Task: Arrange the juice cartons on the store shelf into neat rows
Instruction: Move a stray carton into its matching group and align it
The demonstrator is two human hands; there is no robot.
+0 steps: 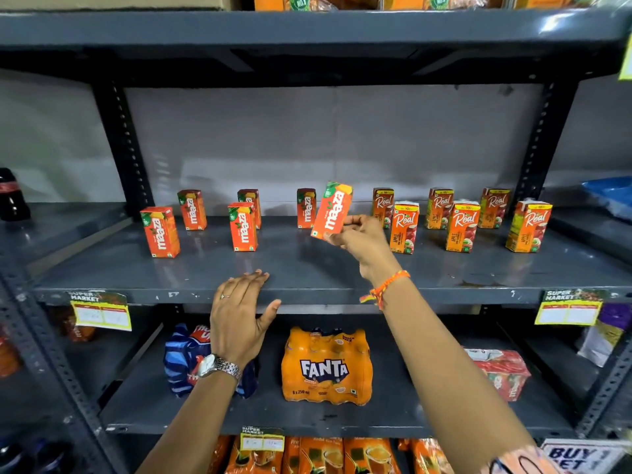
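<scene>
Head view: a small orange Maaza juice carton [332, 211] is up in the air, tilted to the right, just above the dark grey metal shelf [307, 268]. The right hand [359, 239] pinches its lower edge with thumb and fingers closed on it. Five more orange Maaza cartons [160, 231] stand upright on the shelf's left half, spread apart in two loose rows. On the right half stand six orange Real apple cartons [404, 227], also in two rows. The left hand [239, 316] is empty, its fingers apart, and lies flat on the shelf's front edge. One shelf down sits an orange Fanta bottle pack [326, 366].
</scene>
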